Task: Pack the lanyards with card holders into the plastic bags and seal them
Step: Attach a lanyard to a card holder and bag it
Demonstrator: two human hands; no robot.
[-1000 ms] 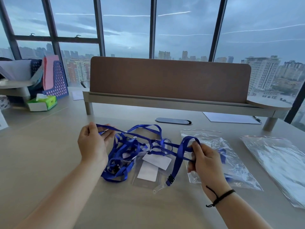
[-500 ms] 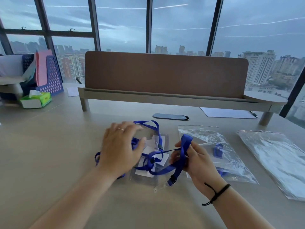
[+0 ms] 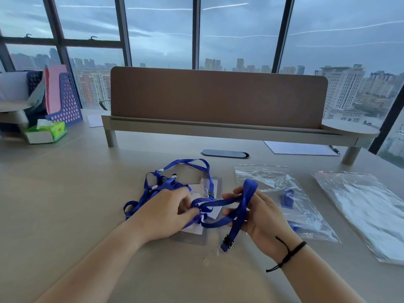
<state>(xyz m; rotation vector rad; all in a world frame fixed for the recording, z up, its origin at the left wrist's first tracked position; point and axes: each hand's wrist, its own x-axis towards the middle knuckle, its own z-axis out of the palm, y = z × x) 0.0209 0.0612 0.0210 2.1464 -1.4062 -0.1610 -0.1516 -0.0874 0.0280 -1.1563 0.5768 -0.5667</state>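
While left hand (image 3: pixel 166 213) pinches tangled blue lanyards (image 3: pixel 175 186) over card holders (image 3: pixel 203 215) on bench (image 3: pixel 65 204), right hand (image 3: pixel 260 213), half-curled, holds looped strap (image 3: pixel 244 204).

The lanyards (image 3: pixel 175 186) sit in a tangled heap mid-desk on top of the card holders (image 3: pixel 194 231), with the left hand (image 3: pixel 168 212) on the pile and the right hand (image 3: pixel 260 212) just to its right, a strap looped over it. Right of that lies one plastic bag (image 3: pixel 282 197) with something inside — a second bag (image 3: pixel 367 211) further right. Behind everything stands the desk divider (image 3: pixel 218 99), and the tissue box (image 3: pixel 47 133) sits far left in front of a file rack (image 3: pixel 65 99).
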